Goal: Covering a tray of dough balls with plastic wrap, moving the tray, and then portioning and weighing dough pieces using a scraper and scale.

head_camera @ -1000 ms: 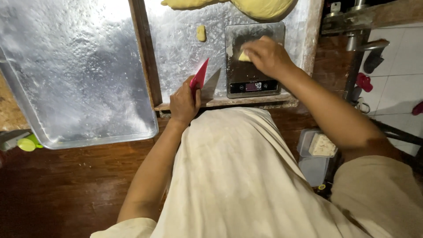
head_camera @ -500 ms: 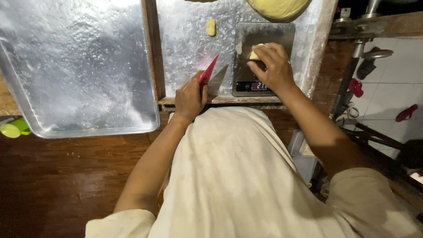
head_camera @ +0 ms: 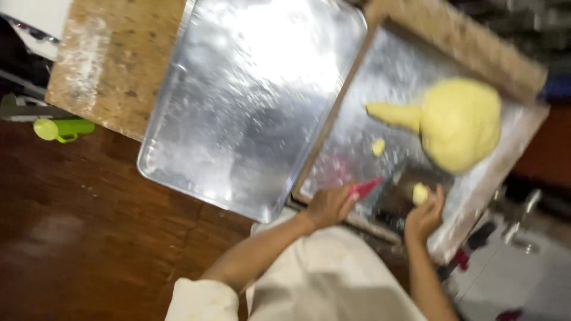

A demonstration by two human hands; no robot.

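On floured metal tray (head_camera: 476, 196), left hand (head_camera: 330, 205) grip clenched around red-handled scraper (head_camera: 364, 188), right hand (head_camera: 425, 217) pinching dough piece (head_camera: 420, 193).

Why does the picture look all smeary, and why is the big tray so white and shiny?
In the head view, everything is smeared by motion blur, so the left hand, its red scraper and the right hand with a small dough piece have soft edges. The empty metal tray reflects overhead light as white glare. The big dough lump looks fuzzy too.
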